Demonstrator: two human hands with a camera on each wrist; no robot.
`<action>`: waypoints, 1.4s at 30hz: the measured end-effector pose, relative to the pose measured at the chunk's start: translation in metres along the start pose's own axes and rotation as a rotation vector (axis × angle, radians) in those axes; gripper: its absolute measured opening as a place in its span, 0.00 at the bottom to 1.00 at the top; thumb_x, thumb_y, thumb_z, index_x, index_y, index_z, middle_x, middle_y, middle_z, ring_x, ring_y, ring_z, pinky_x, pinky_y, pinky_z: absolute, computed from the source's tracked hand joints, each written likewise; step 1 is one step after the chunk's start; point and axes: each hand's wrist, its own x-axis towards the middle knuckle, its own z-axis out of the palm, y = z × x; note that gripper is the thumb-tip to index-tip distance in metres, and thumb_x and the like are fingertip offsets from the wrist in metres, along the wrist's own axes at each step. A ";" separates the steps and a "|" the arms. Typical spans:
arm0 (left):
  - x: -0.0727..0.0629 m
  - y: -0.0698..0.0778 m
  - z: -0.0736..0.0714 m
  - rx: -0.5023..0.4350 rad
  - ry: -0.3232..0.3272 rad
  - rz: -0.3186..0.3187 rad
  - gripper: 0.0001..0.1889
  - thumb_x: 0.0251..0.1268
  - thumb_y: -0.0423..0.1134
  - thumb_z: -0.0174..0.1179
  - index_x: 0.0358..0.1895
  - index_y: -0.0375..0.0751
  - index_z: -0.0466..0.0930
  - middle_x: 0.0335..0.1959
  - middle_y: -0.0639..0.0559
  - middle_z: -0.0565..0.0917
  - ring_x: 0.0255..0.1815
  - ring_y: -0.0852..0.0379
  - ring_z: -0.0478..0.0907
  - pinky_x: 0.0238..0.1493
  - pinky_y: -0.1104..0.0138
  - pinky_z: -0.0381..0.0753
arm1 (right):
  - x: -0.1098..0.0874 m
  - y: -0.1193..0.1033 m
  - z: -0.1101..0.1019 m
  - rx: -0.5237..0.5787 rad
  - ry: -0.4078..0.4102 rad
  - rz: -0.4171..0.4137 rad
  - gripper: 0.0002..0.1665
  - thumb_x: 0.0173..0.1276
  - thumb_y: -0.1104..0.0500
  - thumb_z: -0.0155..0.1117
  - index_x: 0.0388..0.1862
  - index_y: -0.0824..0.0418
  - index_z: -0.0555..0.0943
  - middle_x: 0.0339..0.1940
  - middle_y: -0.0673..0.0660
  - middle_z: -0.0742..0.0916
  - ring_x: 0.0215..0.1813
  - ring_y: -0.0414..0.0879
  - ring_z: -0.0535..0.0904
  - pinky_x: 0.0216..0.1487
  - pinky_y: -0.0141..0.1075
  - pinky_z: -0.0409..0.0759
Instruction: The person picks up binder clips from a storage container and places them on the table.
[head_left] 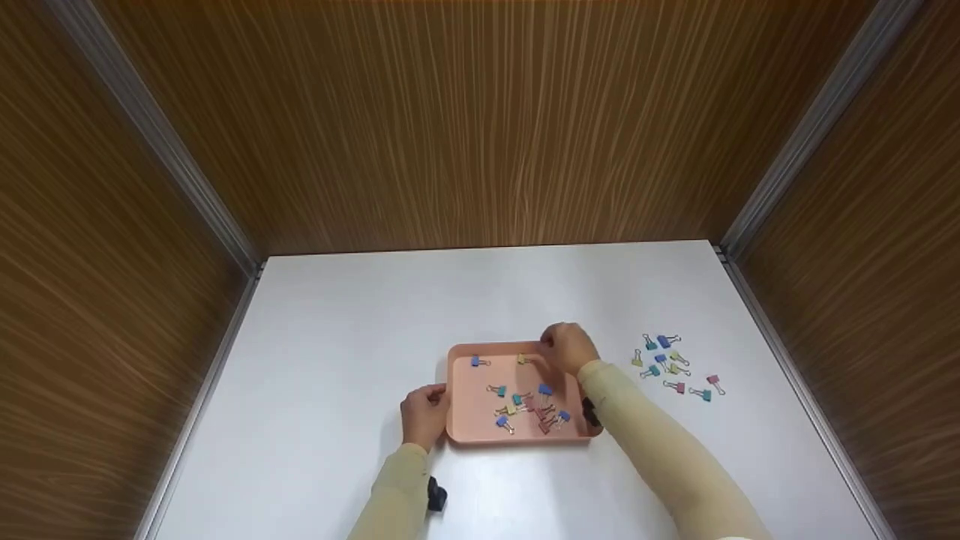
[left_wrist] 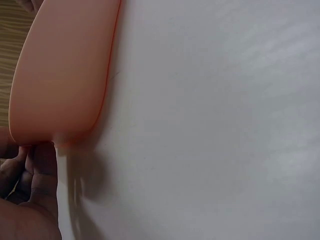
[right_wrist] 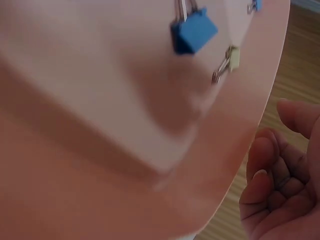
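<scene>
A shallow peach-coloured tray (head_left: 466,394), smooth and matt like moulded plastic, with rounded corners and low walls, sits on the white table (head_left: 337,360), whose surface throws back a soft sheen. The left hand (head_left: 424,417) is at its left side, the grip clamped on the tray's edge. The right hand (head_left: 570,347) is by the far right corner, its fingers loosely curled inward and its grip apart, thumb clear of the fingertips; whether a finger touches the rim I cannot tell. Inside the tray lie scattered binder clips (head_left: 545,389) in blue, teal, yellow and reddish pink, most bunched toward the near right. Seen from the right wrist, a blue clip (right_wrist: 196,32) shows a wedge-shaped body with bare wire handles, and a small yellow clip (right_wrist: 234,59) lies against the wall. More clips, a loose cluster (head_left: 674,369), are spread on the table right of the tray, their wire loops pointing various ways. Pale, close-fitting sleeves (head_left: 660,450) cover both arms. Streaky wood-grain panels (head_left: 480,127) rise around, joined by ridged grey rails (head_left: 154,124).
</scene>
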 end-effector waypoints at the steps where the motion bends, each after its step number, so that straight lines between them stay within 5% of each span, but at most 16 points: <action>1: 0.000 0.000 0.000 0.002 0.003 0.007 0.07 0.59 0.31 0.64 0.40 0.34 0.86 0.30 0.50 0.85 0.33 0.57 0.81 0.37 0.63 0.81 | 0.000 -0.004 0.002 -0.022 -0.010 -0.018 0.13 0.64 0.54 0.68 0.41 0.63 0.86 0.37 0.56 0.87 0.39 0.49 0.83 0.43 0.43 0.81; 7: -0.001 0.001 0.003 -0.014 -0.013 -0.027 0.08 0.60 0.32 0.64 0.41 0.34 0.86 0.31 0.51 0.85 0.33 0.58 0.80 0.37 0.64 0.81 | -0.003 -0.023 0.020 -0.048 -0.161 -0.055 0.13 0.63 0.48 0.67 0.37 0.55 0.86 0.28 0.47 0.85 0.28 0.41 0.79 0.32 0.37 0.80; 15: 0.000 0.003 0.003 -0.008 -0.029 -0.071 0.09 0.61 0.35 0.64 0.42 0.37 0.86 0.31 0.52 0.84 0.34 0.58 0.79 0.39 0.64 0.80 | -0.007 -0.034 0.045 -0.079 -0.324 -0.257 0.13 0.59 0.46 0.71 0.27 0.54 0.85 0.18 0.43 0.81 0.21 0.37 0.76 0.26 0.31 0.77; 25: -0.001 0.003 0.002 -0.008 -0.021 -0.077 0.08 0.61 0.34 0.63 0.42 0.37 0.86 0.31 0.52 0.85 0.34 0.58 0.79 0.40 0.64 0.80 | -0.012 -0.053 0.051 -0.133 -0.458 -0.289 0.15 0.52 0.50 0.77 0.36 0.53 0.86 0.25 0.41 0.82 0.28 0.36 0.77 0.35 0.30 0.77; 33: -0.002 0.002 0.003 -0.015 -0.014 -0.044 0.08 0.60 0.32 0.62 0.41 0.36 0.86 0.32 0.51 0.86 0.34 0.58 0.81 0.39 0.63 0.81 | -0.014 -0.053 0.051 -0.115 -0.486 -0.225 0.14 0.52 0.50 0.77 0.31 0.52 0.82 0.23 0.45 0.81 0.22 0.39 0.77 0.25 0.33 0.76; 42: 0.000 0.002 0.003 -0.027 -0.019 -0.057 0.07 0.61 0.33 0.64 0.40 0.36 0.86 0.29 0.52 0.85 0.32 0.59 0.80 0.37 0.65 0.80 | -0.013 -0.055 0.049 -0.132 -0.498 -0.187 0.12 0.52 0.50 0.77 0.24 0.49 0.80 0.21 0.45 0.82 0.23 0.40 0.77 0.27 0.34 0.76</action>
